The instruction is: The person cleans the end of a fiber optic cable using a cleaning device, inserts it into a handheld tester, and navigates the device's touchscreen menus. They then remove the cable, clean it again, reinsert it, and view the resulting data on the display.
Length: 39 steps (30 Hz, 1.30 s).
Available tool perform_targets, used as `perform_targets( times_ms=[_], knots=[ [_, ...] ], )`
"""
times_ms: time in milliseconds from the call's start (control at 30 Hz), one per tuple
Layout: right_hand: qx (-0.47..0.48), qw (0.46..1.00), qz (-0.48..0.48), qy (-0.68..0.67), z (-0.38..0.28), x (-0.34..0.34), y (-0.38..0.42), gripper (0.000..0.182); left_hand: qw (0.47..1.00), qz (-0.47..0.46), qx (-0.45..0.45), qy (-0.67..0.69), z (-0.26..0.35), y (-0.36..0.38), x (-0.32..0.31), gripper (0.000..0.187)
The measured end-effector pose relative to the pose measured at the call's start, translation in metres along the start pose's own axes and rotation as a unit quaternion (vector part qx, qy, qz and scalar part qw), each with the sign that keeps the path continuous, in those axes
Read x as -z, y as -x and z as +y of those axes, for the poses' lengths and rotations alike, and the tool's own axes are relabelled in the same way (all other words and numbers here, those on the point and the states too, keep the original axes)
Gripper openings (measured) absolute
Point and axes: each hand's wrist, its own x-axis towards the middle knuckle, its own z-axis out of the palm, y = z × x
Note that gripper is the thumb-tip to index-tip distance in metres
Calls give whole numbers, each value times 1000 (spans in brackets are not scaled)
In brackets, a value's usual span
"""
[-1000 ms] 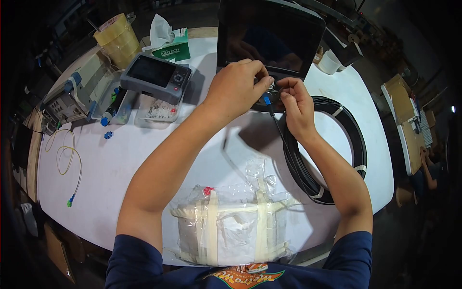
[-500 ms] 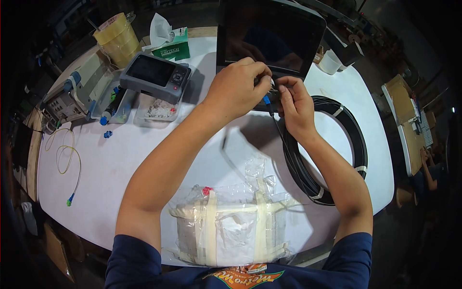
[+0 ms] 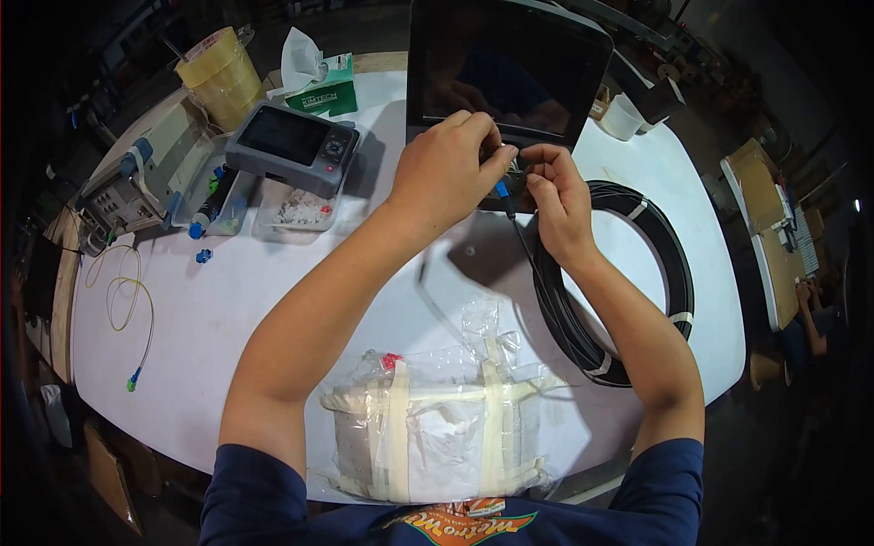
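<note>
My left hand (image 3: 448, 171) is closed in a pinch in front of the dark screen (image 3: 510, 68). Close to its right, my right hand (image 3: 564, 205) also has thumb and index finger pressed together. Whatever lies between the fingertips is too small and shadowed to name. Just below the fingers, a blue fiber connector (image 3: 502, 189) points upward on a black cable that runs down toward the coil of black cable (image 3: 678, 264). The right forearm passes over that coil. A small pale speck (image 3: 470, 250) shows in the shadow under my hands.
To the left are a grey handheld device (image 3: 291, 141) on a plastic tub (image 3: 296, 211), tape rolls (image 3: 221, 77), a tissue box (image 3: 330, 86) and a bench instrument (image 3: 137, 177). A plastic-wrapped, taped package (image 3: 442, 441) lies nearest me. Another person's arm (image 3: 810, 318) shows far right.
Both hands stay close together and shift only slightly. The blue connector has moved a little to the left. A pale speck now shows in the shadow below my hands.
</note>
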Motion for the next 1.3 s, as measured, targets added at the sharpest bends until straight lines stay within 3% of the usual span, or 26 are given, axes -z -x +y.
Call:
perform_targets(
  times_ms=[300,600,933,1300],
  knots=[
    [1,1000,-1,-9,0,-1,0,23,998,17,-43,31,-2,1,1,24],
    [6,1000,-5,14,-2,0,0,23,999,-26,17,8,2,-1,5,26],
    [6,1000,-10,-7,3,0,0,18,999,23,-17,44,0,1,0,25],
    [-29,999,-12,32,-2,0,2,20,1000,-10,-16,19,-3,1,0,23]
  ],
)
